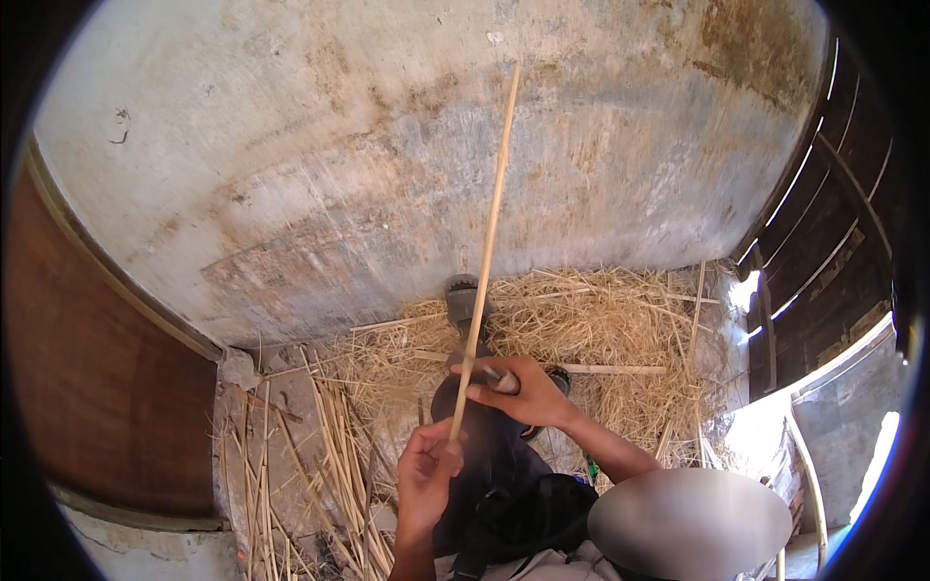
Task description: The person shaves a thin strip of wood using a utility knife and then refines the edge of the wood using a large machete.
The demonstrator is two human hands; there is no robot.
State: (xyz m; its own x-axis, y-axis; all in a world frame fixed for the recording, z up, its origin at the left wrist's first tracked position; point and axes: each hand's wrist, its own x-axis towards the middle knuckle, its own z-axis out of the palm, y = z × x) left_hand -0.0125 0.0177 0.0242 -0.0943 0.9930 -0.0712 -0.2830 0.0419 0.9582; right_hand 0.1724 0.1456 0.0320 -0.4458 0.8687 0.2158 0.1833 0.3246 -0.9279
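A long pale strip of split bamboo or cane (pixel 497 194) slants up and away from me, its far end in front of the wall. My left hand (pixel 426 470) is closed round the strip's near end, low in front of my lap. Higher along it, my right hand (pixel 518 387) grips what looks like a knife by its wooden handle (pixel 504 382). The thumb and fingers of that hand also touch the strip. Most of the blade is hidden by the fingers and the strip.
Pale shavings (pixel 601 320) cover the floor ahead. Several long strips (pixel 339 455) lie at the left. Beyond stands a stained wall (pixel 436 174), with a brown door panel (pixel 116 358) at far left and dark slatted boards (pixel 823 261) at right. My shod foot (pixel 465 300) is near the wall.
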